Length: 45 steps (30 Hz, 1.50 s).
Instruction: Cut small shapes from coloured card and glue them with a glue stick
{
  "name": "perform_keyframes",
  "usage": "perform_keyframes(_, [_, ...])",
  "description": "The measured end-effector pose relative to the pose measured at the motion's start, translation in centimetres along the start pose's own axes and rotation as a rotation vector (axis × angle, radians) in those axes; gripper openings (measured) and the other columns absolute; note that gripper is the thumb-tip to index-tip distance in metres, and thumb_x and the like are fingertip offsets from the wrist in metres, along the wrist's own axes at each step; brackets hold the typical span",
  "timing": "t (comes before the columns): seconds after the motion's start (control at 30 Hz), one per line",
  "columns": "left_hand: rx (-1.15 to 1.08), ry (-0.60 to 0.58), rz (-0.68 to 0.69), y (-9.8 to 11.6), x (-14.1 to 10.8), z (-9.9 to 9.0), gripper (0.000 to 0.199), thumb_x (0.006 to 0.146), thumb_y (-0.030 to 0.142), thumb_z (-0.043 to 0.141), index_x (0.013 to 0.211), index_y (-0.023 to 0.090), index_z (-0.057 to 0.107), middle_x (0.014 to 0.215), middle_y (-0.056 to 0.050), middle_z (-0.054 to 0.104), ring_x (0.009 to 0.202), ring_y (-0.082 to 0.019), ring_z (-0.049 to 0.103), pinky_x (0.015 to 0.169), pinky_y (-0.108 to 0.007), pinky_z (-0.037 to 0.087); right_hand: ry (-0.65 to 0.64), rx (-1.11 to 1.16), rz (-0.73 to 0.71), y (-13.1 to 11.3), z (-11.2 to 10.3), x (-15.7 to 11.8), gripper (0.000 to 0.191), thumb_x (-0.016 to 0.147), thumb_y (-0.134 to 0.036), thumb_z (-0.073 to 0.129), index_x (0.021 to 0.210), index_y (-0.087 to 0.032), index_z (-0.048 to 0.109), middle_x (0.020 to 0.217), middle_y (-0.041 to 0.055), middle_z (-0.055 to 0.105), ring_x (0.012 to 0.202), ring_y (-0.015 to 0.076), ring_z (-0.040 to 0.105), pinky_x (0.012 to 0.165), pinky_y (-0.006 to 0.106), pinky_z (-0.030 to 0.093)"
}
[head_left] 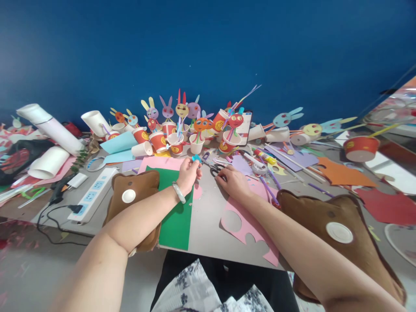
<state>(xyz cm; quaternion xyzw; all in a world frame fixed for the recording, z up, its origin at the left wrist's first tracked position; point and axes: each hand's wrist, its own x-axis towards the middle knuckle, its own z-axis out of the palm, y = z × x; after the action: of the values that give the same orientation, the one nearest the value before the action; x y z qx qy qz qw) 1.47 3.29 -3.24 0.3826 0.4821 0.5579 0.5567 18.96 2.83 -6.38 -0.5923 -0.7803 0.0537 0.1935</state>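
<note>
Between the fingertips of my left hand (pixel 188 175) is a small blue paper piece (pixel 196 158), held just above the table. My right hand (pixel 234 181) rests low over the table, its fingers curled at the black handles of a pair of scissors (pixel 214 170). The blades point left, toward my left hand. Under my left wrist lies a green paper sheet (pixel 175 212). A pink sheet with round cut-outs (pixel 240 212) lies partly beneath my right forearm.
Paper cups with rabbit-faced figures (pixel 195 125) stand along the blue wall. A power strip (pixel 94 195) and a brown cushion (pixel 130 203) are at left; another brown cushion (pixel 312 229) is at right. A phone (pixel 245 125) leans behind the cups. Orange paper (pixel 344 171) lies to the right.
</note>
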Motion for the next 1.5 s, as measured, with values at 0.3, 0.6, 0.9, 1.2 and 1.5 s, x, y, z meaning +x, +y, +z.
perform_keyframes(0.3, [-0.005,-0.016,-0.010,-0.6,0.0,0.0,0.020,0.082,0.031,0.060,0.081,0.018,0.045,0.071,0.006,0.055,0.045,-0.003,0.049,0.041,-0.016,0.036,0.027,0.045,0.026,0.2,0.5,0.3,0.014,0.085,-0.027,0.056,0.082,-0.019,0.067,0.088,0.0069,0.066,0.076,0.0193,0.058,0.062,0.028,0.035])
perform_keyframes(0.6, [-0.005,-0.047,-0.039,-0.3,0.0,0.0,0.020,0.082,0.031,0.060,0.081,0.017,0.045,0.072,0.005,0.055,0.044,-0.003,0.049,0.041,-0.017,0.037,0.042,0.060,0.017,-0.2,0.4,0.1,0.015,0.084,-0.024,0.053,0.082,-0.018,0.067,0.086,0.0073,0.065,0.076,0.0191,0.057,0.066,0.028,0.035])
perform_keyframes(0.9, [0.008,-0.082,-0.061,-0.4,-0.2,-0.2,0.031,0.076,0.041,0.065,0.078,0.018,0.044,0.070,0.005,0.055,0.045,-0.003,0.049,0.042,-0.017,0.038,0.062,0.124,0.018,-0.1,0.5,0.1,0.014,0.084,-0.024,0.052,0.082,-0.018,0.065,0.083,0.0063,0.064,0.072,0.0180,0.056,0.066,0.028,0.037])
perform_keyframes(1.2, [0.016,-0.120,-0.119,-0.5,0.1,-0.5,0.039,0.070,0.050,0.068,0.077,0.018,0.046,0.053,0.007,0.049,0.042,-0.006,0.046,0.038,-0.016,0.035,0.085,0.169,0.007,0.0,0.8,0.2,0.011,0.083,-0.023,0.054,0.077,-0.019,0.062,0.078,0.0054,0.062,0.073,0.0190,0.056,0.066,0.029,0.040])
perform_keyframes(1.5, [0.020,-0.156,-0.126,-0.8,0.2,-0.6,0.031,0.069,0.040,0.069,0.077,0.017,0.051,0.058,0.004,0.055,0.043,-0.005,0.047,0.039,-0.016,0.037,0.103,0.215,-0.014,0.5,1.1,0.0,0.009,0.083,-0.022,0.054,0.078,-0.020,0.062,0.076,0.0053,0.061,0.071,0.0196,0.057,0.064,0.030,0.041])
